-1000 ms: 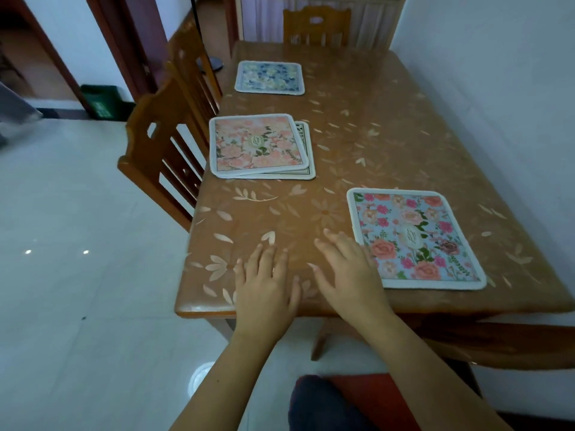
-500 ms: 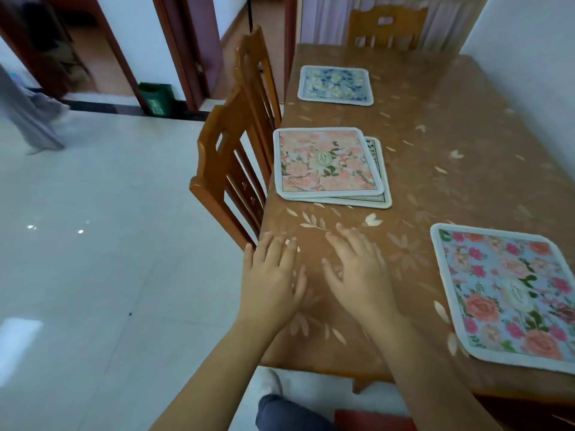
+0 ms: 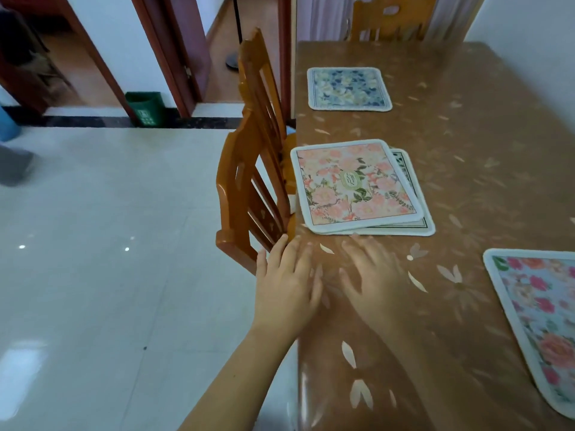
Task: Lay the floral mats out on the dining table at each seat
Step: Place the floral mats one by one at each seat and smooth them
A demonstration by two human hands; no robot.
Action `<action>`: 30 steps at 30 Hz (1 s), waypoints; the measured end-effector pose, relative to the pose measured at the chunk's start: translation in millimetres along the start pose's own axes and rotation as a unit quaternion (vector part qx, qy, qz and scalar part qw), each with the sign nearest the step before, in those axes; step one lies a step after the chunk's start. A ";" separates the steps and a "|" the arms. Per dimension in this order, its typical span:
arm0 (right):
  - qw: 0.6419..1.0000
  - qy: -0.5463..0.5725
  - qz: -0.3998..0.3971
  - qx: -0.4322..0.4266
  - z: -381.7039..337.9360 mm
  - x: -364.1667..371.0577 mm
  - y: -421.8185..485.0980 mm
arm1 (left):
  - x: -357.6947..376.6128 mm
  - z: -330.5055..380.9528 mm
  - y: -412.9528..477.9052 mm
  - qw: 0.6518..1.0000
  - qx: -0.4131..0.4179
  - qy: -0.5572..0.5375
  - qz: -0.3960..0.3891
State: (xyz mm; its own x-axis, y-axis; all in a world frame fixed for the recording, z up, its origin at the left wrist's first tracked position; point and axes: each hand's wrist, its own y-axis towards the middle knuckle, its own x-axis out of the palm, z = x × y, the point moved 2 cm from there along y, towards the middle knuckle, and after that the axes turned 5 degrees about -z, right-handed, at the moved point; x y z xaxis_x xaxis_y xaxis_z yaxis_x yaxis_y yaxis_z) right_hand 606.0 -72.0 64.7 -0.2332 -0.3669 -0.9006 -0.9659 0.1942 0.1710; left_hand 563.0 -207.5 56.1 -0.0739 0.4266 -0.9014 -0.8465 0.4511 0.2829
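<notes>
**Hands close on the stacked mats**

Both hands have slid forward along the bench: left hand and right hand, spread and empty, now reach the pink mat stacked on another mat. Blue mat and rose mat lie placed; the stack likely gets separated next.

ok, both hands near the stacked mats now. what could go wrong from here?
1. The pink floral mat lies on a second mat showing only at the right and near edges; a flat grab could lift both, or drag the lower one askew.
2. The left hand is beside the wooden chair back and could knock it.
3. The right hand is motion-blurred, so its aim looks uncertain.
</notes>
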 end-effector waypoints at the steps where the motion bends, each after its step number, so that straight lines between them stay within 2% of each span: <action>1: 1.000 -0.003 0.004 0.005 -3.5 2.3 5.1 | 0.0 -7.4 7.3 1.000 0.004 -0.006 -0.005; 6: 0.998 -0.023 0.039 0.045 -37.0 14.1 33.1 | -7.3 -50.4 47.8 0.998 0.019 -0.041 -0.033; 12: 0.987 -0.080 0.085 0.112 -114.2 21.1 77.0 | -41.7 -119.3 101.3 0.988 0.141 -0.056 -0.042; 17: 0.978 -0.111 0.112 0.135 -156.6 25.5 112.5 | -55.8 -161.8 142.0 0.983 0.166 -0.059 -0.059; 22: 0.974 -0.092 0.129 0.165 -158.7 42.8 141.9 | -46.0 -185.0 161.0 0.973 0.192 -0.060 -0.110; 30: 0.959 -0.082 0.132 0.238 -119.8 73.8 205.4 | -17.0 -203.2 240.2 0.956 0.265 -0.053 -0.115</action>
State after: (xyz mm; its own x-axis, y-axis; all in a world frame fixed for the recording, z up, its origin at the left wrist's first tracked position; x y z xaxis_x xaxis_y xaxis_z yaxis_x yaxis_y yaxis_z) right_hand 376.9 -168.2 81.2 -0.4037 -0.1072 -0.9086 -0.7066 0.6674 0.2352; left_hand 253.7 -265.7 72.8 0.1599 0.3321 -0.9296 -0.4449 0.8649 0.2324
